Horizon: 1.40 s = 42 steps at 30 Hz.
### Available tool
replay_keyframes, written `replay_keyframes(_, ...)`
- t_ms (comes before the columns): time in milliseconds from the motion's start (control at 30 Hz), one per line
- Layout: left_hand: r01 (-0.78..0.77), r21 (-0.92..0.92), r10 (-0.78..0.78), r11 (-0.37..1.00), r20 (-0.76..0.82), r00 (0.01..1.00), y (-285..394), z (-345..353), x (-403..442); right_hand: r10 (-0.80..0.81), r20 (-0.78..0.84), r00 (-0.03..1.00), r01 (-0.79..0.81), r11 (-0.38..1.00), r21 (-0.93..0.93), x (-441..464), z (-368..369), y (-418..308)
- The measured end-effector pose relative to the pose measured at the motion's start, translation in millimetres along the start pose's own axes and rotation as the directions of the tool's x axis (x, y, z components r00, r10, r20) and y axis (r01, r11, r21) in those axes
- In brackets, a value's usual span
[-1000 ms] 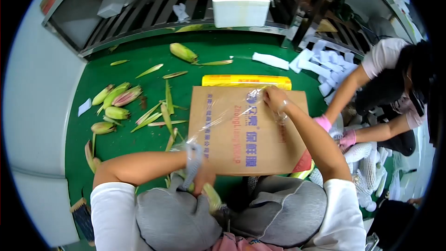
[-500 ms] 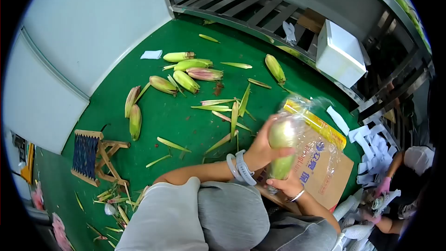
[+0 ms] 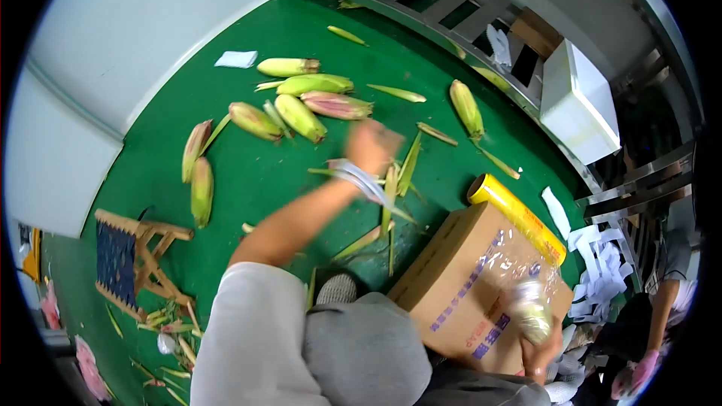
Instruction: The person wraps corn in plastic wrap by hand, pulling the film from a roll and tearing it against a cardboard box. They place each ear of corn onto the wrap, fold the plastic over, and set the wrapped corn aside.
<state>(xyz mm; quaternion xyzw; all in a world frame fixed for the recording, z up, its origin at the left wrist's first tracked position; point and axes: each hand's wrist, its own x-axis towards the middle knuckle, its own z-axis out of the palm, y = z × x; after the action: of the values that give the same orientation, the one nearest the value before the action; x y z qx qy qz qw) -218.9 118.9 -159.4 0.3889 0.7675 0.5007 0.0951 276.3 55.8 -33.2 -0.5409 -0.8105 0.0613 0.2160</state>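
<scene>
One wrapped corn cob (image 3: 531,314) is grasped by the right hand (image 3: 541,353) above the cardboard box (image 3: 442,259), near its right edge. The left hand (image 3: 371,147) is held over the green floor (image 3: 252,169), near the husk-covered cobs (image 3: 336,105); its blurred fingers cannot be told released or clenched.
</scene>
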Motion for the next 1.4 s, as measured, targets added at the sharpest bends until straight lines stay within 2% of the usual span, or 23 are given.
replay_keyframes(33, -0.086, 0.229, 0.133, 0.97, -0.201, 0.971, -30.1, -24.5, 31.5, 0.362, -0.035, 0.932, -0.353, 0.923, 0.154, -21.0, -9.5, 18.1)
replay_keyframes(67, 0.029, 0.342, 0.038, 0.939, -0.188, 0.981, -84.1, -37.9, 65.1, 0.264, -0.146, 0.953, -0.269, 0.963, -0.012, -32.5, -31.2, -5.2)
replay_keyframes(100, 0.245, 0.702, -0.116, 0.668, -0.227, 0.967, -109.6, -48.5, 78.1, 0.586, -0.243, 0.773, -0.626, 0.765, -0.148, -94.2, -30.4, 129.1)
replay_keyframes(133, 0.295, 0.785, -0.209, 0.545, -0.214, 0.954, -121.2, -57.3, 86.2, 0.437, -0.255, 0.863, -0.495, 0.832, -0.251, -177.8, -54.0, 254.4)
replay_keyframes(167, 0.376, 0.744, -0.416, 0.553, -0.145, 0.898, -92.4, -70.7, 93.4, 0.29, -0.036, 0.956, -0.267, 0.916, 0.299, -199.7, -75.8, 245.7)
replay_keyframes(200, 0.418, 0.68, -0.485, 0.603, -0.104, 0.868, -111.6, -66.7, 104.9, 0.658, -0.068, 0.75, -0.659, 0.734, -0.165, -203.5, -88.9, 246.7)
replay_keyframes(233, 0.392, 0.739, -0.509, 0.548, -0.077, 0.857, -138.9, -55.5, 119.2, 0.798, -0.1, 0.594, -0.757, 0.513, -0.405, -192.6, -96.1, 241.1)
replay_keyframes(300, 0.376, 0.79, -0.536, 0.483, -0.072, 0.841, -160.3, -45.5, 149.3, 0.86, -0.099, 0.501, -0.69, 0.328, -0.645, -160.9, -101.0, 233.4)
replay_keyframes(400, 0.669, 0.567, -0.724, 0.48, -0.175, 0.667, -154.6, -47.9, 175.3, 0.675, -0.039, 0.737, -0.455, 0.452, -0.767, -70.0, -102.4, 224.4)
replay_keyframes(467, 0.809, 0.403, -0.697, 0.428, -0.422, 0.579, -149.1, -55.0, 176.1, 0.035, 0.094, 0.995, 0.036, 0.749, -0.661, 21.3, -70.5, 229.0)
replay_keyframes(500, 0.773, 0.491, -0.617, 0.402, -0.479, 0.625, -166.5, -54.8, 178.6, 0.372, 0.348, 0.861, -0.067, 0.76, -0.647, 90.9, -54.8, 188.9)
replay_keyframes(533, 0.721, 0.554, -0.509, 0.416, -0.515, 0.69, -170.1, -60.1, 177.7, 0.326, 0.199, 0.924, -0.24, 0.901, -0.361, 158.9, -12.3, 113.5)
replay_keyframes(567, 0.657, 0.591, -0.349, 0.468, -0.56, 0.752, -182.0, -66.0, 178.8, 0.096, 0.221, 0.971, -0.052, 0.978, -0.201, 205.2, 29.1, 70.1)
replay_keyframes(600, 0.589, 0.629, -0.182, 0.507, -0.589, 0.787, -194.3, -68.9, 182.4, 0.102, 0.264, 0.959, -0.065, 0.988, -0.142, 246.5, 75.3, 16.5)
replay_keyframes(633, 0.51, 0.674, -0.143, 0.535, -0.523, 0.841, -192.0, -79.9, 186.1, -0.181, 0.32, 0.93, 0.201, 0.979, -0.031, 282.3, 122.6, -4.7)
replay_keyframes(733, 0.238, 0.708, -0.22, 0.665, -0.119, 0.968, -223.6, -94.0, 202.8, -0.215, 0.408, 0.887, 0.282, 0.953, -0.112, 376.7, 261.0, -45.0)
replay_keyframes(867, 0.155, 0.67, -0.213, 0.726, 0.005, 0.977, -219.1, -89.6, 206.2, 0.086, 0.391, 0.917, -0.001, 0.977, -0.213, 444.8, 387.5, -67.2)
replay_keyframes(933, 0.13, 0.59, -0.217, 0.797, 0.078, 0.973, -226.9, -94.6, 196.1, 0.393, 0.316, 0.864, -0.264, 0.886, -0.381, 441.1, 419.4, -89.5)
replay_keyframes(1000, 0.059, 0.493, -0.17, 0.868, 0.183, 0.968, -219.8, -95.9, 173.7, 0.352, 0.289, 0.89, -0.25, 0.908, -0.336, 426.7, 418.0, -86.0)
replay_keyframes(1133, -0.097, 0.378, -0.078, 0.921, 0.423, 0.903, -208.2, -80.3, 103.3, 0.003, 0.314, 0.949, -0.085, 0.965, 0.249, 403.4, 427.5, -67.2)
replay_keyframes(1167, -0.216, 0.362, 0.041, 0.907, 0.433, 0.9, -203.1, -72.3, 81.4, -0.091, 0.382, 0.92, -0.001, 0.972, 0.233, 388.6, 426.4, -78.8)
replay_keyframes(1300, -0.168, 0.189, 0.028, 0.967, 0.581, 0.814, -146.1, -65.3, 6.7, -0.397, 0.51, 0.763, 0.188, 0.891, 0.412, 305.8, 395.5, -167.5)
replay_keyframes(1400, -0.279, 0.085, 0.128, 0.956, 0.736, 0.664, -139.7, -73.2, -25.3, -0.72, 0.61, 0.33, 0.41, 0.692, 0.594, 286.3, 371.6, -198.6)
